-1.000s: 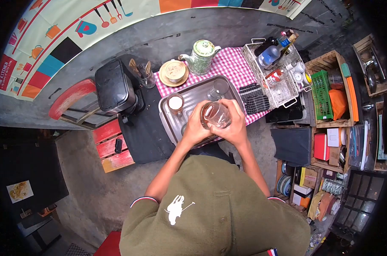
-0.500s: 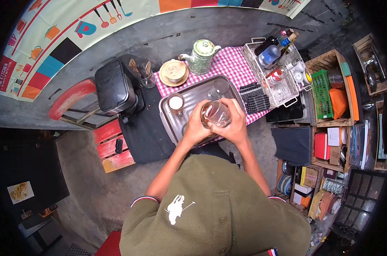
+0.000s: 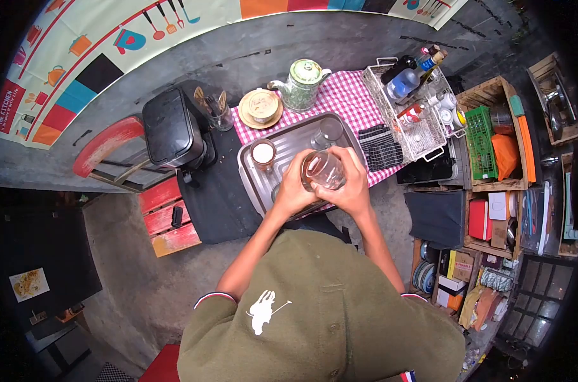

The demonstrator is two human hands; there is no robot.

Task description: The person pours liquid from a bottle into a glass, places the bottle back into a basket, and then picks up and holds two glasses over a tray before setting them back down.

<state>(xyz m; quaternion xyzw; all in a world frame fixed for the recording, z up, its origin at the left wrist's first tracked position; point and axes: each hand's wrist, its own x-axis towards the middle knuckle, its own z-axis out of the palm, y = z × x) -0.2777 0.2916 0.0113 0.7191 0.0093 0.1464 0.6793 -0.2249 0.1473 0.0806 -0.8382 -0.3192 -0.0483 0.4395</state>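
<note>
Both my hands are wrapped around a clear drinking glass (image 3: 325, 172) over the front part of a metal tray (image 3: 254, 181). My left hand (image 3: 294, 184) closes on its left side, where a brownish tint shows through. From the right, my right hand (image 3: 352, 181) grips it with curled fingers. Overlapping rounded outlines appear between the hands; I cannot tell if a second glass is nested there. On the tray's left stands a glass with a white, foamy-looking top (image 3: 263, 153). Another clear glass (image 3: 329, 132) sits near the back edge, just beyond my fingers.
Behind the tray are a green patterned teapot (image 3: 303, 89) and a cup on a saucer (image 3: 261, 108). A glass of utensils (image 3: 221, 120) and a black appliance (image 3: 171, 130) stand left. At right, a wire rack (image 3: 422, 137) holds bottles beside a dark checked cloth (image 3: 380, 144).
</note>
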